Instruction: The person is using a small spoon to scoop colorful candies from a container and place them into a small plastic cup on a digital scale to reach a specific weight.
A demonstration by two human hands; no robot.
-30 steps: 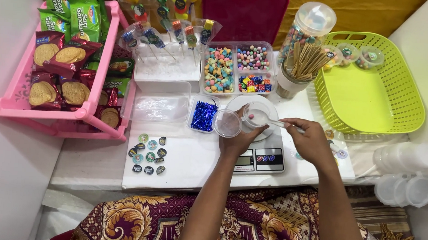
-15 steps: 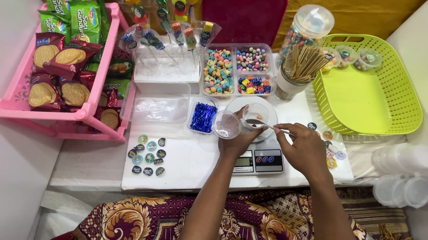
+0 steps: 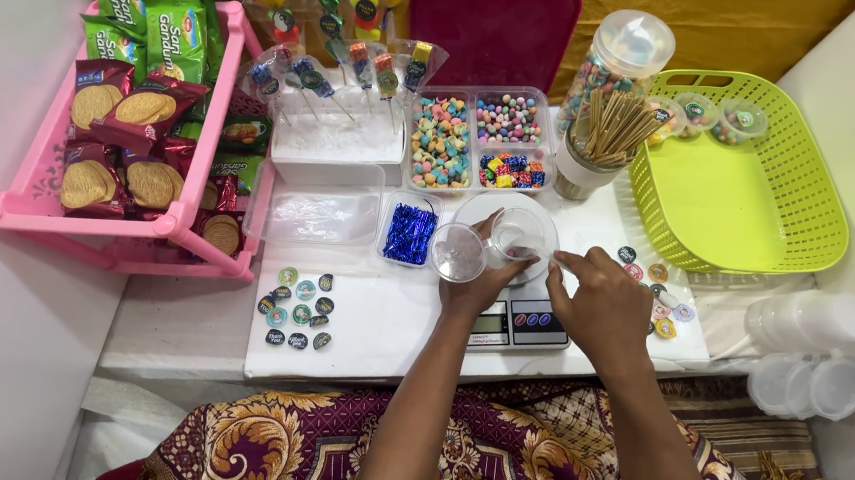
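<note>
Two hands meet over a small digital kitchen scale [image 3: 517, 321] set on the white tabletop [image 3: 381, 327], and every place below is told from that scale. The left hand [image 3: 478, 279] lies over the scale's near left part, its fingers curled about a clear plastic cup [image 3: 520, 234] that stands on the scale's round white plate [image 3: 480, 209], with a few small coloured sweets on the cup's floor. Just left of the plate, a second clear cup [image 3: 458, 251] sits against the same hand's fingers. The right hand [image 3: 599, 302] hangs over the scale's right edge, its fingertips drawn together near the cup's rim; whether they pinch anything cannot be told from here.

Behind the scale stands a clear divided tray of coloured sweets [image 3: 480, 138], and to its right a cup of wooden skewers [image 3: 606, 132] before a tall clear jar of sweets [image 3: 621, 58]. Left of the scale, beyond the second cup, is a small tub of blue foil twists [image 3: 408, 231], then a bare clear tub [image 3: 314, 214]. Behind that, wrapped lollipops [image 3: 345, 64] stand in a white block. Far left, a pink rack [image 3: 24, 207] holds biscuit packets [image 3: 121, 108]. Round stickers [image 3: 297, 309] lie on the tabletop left of the scale, more of them on its right. Far right is a lime-green basket [image 3: 741, 197], with stacked clear lids [image 3: 811, 347] nearer the person.
</note>
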